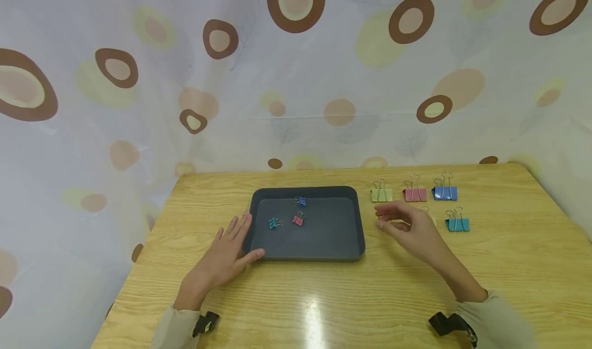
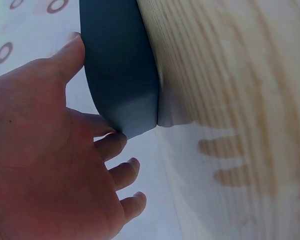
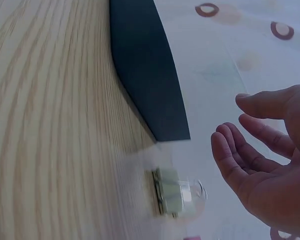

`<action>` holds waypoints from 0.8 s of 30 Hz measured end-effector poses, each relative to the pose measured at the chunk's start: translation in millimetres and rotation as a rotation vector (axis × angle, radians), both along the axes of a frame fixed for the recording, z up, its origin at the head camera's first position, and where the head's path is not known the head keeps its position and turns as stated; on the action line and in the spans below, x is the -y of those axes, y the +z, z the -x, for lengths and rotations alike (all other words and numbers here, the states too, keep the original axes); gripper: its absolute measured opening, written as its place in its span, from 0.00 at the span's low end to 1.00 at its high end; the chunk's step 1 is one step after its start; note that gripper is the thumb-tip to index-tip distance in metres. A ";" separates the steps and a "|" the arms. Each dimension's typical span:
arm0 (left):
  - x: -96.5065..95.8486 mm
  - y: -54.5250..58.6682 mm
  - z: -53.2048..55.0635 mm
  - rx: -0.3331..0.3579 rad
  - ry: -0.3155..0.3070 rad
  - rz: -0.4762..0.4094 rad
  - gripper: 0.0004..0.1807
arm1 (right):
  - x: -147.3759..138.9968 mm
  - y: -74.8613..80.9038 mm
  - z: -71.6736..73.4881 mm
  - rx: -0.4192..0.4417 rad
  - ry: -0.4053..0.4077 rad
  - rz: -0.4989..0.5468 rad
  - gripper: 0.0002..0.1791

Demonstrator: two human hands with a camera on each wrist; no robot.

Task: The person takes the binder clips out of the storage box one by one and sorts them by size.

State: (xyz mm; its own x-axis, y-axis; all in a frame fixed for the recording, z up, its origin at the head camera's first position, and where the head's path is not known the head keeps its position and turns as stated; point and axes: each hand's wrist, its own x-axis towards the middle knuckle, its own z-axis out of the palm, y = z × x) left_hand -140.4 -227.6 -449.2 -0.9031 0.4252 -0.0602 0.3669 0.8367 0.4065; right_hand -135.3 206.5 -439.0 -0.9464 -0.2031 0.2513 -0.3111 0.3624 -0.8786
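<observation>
My left hand point(image 1: 226, 256) rests at the left end of a dark grey tray point(image 1: 319, 241), fingers spread along the rim and thumb at the front edge. Inside the tray lie three small binder clips: a blue one point(image 1: 301, 201), a pink one point(image 1: 298, 219) and a teal one point(image 1: 274, 224). To the right of the tray, my right hand point(image 1: 411, 231) hovers over the table with thumb and fingers apart and nothing between them. Behind it sits a pale yellow binder clip point(image 1: 432, 220), mostly hidden. A light green binder clip point(image 3: 170, 192) shows below that hand in the right wrist view.
Larger binder clips stand in rows at the right: light green, pink point(image 1: 414, 195), blue point(image 1: 445, 193) and, nearer, teal point(image 1: 458, 224). The wooden table point(image 1: 259, 313) ends at a patterned curtain point(image 1: 319, 71) behind and at the sides.
</observation>
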 end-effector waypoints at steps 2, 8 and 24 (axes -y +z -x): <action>0.0 -0.2 0.3 0.000 -0.002 0.000 0.51 | 9.6 -1.2 2.2 0.013 0.019 0.020 0.15; -0.2 -0.9 0.7 -0.002 -0.002 0.011 0.51 | 40.3 -4.4 9.5 0.067 0.064 0.052 0.18; -0.7 0.3 -0.6 -0.012 -0.007 0.025 0.51 | 107.3 -15.9 34.2 0.082 0.076 -0.020 0.17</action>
State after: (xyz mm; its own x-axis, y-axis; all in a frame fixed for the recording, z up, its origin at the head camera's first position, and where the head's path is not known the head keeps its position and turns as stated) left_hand -139.8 -226.8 -448.9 -0.9008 0.4301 -0.0601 0.3774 0.8439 0.3813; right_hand -169.4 99.2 -454.9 -0.9452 -0.2793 0.1690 -0.2657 0.3578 -0.8952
